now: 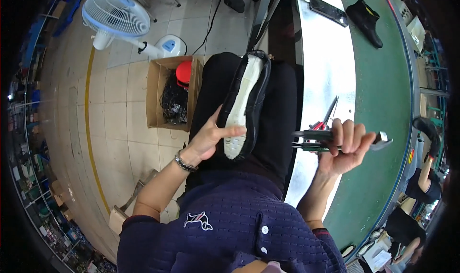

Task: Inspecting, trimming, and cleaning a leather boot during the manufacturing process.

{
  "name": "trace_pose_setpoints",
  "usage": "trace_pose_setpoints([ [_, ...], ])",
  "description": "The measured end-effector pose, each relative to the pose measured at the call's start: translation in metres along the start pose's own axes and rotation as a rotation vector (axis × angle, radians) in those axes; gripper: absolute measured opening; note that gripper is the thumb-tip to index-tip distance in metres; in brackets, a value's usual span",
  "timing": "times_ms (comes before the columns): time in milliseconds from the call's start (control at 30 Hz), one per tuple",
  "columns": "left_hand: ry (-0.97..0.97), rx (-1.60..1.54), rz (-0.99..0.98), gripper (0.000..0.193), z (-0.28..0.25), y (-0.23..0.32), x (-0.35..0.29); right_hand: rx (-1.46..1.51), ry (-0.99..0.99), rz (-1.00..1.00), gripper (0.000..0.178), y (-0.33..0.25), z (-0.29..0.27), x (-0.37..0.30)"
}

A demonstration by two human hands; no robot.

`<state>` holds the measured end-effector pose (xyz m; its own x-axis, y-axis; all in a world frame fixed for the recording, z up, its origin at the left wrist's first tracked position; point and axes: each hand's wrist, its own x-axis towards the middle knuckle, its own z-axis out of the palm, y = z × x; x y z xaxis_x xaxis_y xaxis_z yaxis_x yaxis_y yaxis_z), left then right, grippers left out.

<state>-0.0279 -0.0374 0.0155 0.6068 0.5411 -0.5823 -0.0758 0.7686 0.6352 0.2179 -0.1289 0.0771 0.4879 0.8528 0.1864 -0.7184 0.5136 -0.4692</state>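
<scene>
My left hand [213, 138] grips a black shoe upper [258, 100], turned bottom up across my lap. Its pale inner sole [244, 88] faces me, framed by the folded black edge, and my thumb lies across it near the lower end. Raised over the metal bench strip, my right hand [347, 146] is closed around metal pincers [382, 141]. Their head sticks out to the right of my fist, and the two dark handles point left, slightly blurred. Just beyond that hand, scissors [329, 111] with red handles lie on the metal, partly hidden.
A cardboard box [152, 95] with dark scraps and a red object stands left of my legs, near a white-blue fan [116, 15]. On the bench at right lie a phone [328, 11] and a black ankle boot [365, 23]. Other people work at far right.
</scene>
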Motion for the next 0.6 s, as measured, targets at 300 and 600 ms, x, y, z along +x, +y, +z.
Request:
trace_pose_setpoints([
  [300, -0.095, -0.124, 0.044, 0.044, 0.015, -0.047, -0.02, -0.404, -0.125, 0.065, 0.044, 0.096, 0.027, -0.009],
  [600, -0.057, -0.112, 0.091, 0.038, 0.014, -0.055, -0.016, -0.587, -0.138, 0.176, 0.047, 0.114, 0.04, -0.005],
])
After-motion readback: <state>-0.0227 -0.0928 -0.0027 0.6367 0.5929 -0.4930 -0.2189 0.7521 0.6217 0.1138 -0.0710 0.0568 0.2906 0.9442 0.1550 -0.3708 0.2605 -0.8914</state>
